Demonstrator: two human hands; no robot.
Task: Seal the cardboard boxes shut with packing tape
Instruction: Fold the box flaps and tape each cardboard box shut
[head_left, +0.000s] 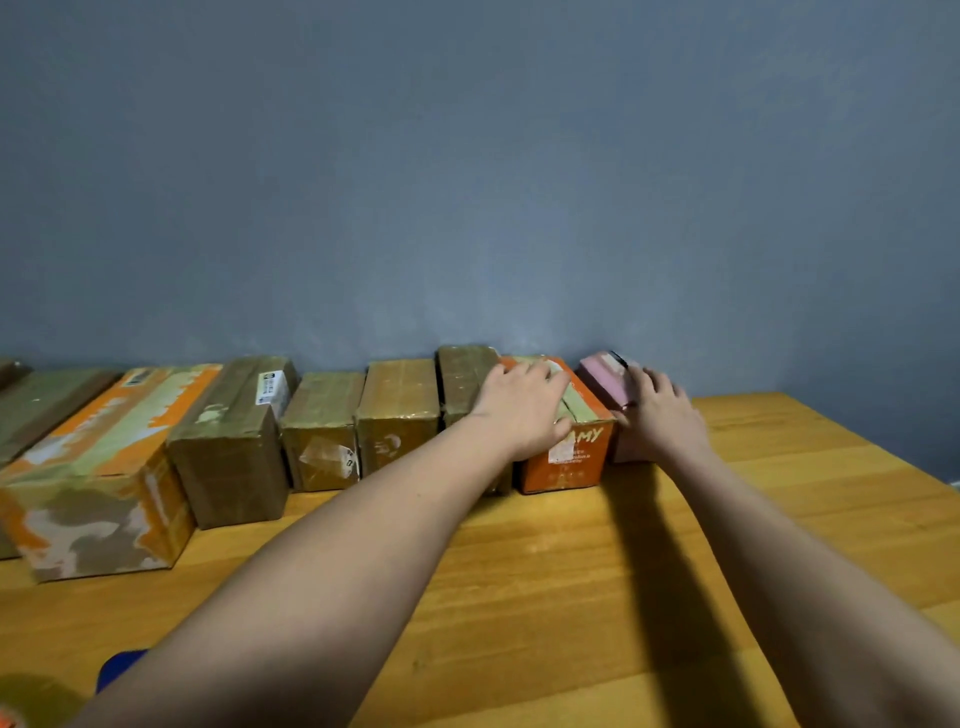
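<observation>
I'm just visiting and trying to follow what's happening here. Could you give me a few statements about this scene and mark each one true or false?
1. The left hand rests on the small orange cardboard box. True.
2. The right hand holds a roll of tape. False: it touches the pink cardboard box; no roll shows.
3. The boxes stand in a row along the blue-grey wall. True.
4. The boxes sit on a glass table. False: it is a yellow wooden table.

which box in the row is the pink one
The pink box at the far right end of the row, beside the orange box. The right hand rests on it. The others are brown or orange.
</observation>
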